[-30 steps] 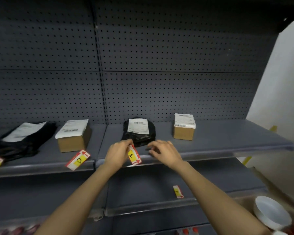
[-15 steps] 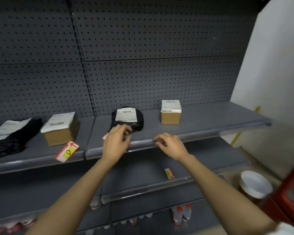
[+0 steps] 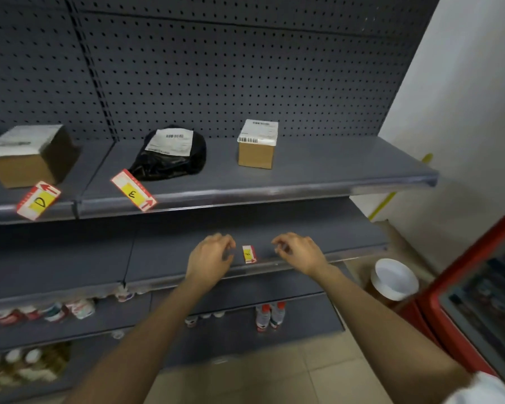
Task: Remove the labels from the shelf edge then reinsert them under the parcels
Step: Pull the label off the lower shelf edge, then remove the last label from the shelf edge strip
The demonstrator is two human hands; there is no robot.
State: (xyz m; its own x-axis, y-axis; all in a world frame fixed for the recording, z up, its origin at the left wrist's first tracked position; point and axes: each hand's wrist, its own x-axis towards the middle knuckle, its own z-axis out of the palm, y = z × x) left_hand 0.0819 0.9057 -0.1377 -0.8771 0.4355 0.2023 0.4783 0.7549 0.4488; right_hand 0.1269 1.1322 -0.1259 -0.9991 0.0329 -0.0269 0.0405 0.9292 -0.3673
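Note:
On the upper shelf (image 3: 303, 182) stand a large cardboard parcel (image 3: 29, 157), a black bag parcel (image 3: 169, 158) and a small cardboard parcel (image 3: 257, 145). Label D (image 3: 38, 200) sticks out from under the large box, and label E (image 3: 134, 190) from under the black bag. Label F (image 3: 249, 254) sits at the front edge of the lower shelf (image 3: 347, 249). My left hand (image 3: 212, 258) and my right hand (image 3: 299, 252) hover on either side of label F with fingers curled and apart, holding nothing.
A pegboard back wall rises behind the shelves. Bottles (image 3: 270, 316) and other goods fill the lowest shelves. A white bowl (image 3: 395, 279) rests on a carton at the right, beside a red-framed cabinet (image 3: 478, 287) and a white wall.
My left hand let go of label E, now tucked under the black bag. Both hands dropped from the upper shelf edge to the lower shelf around label F. The view shifted down.

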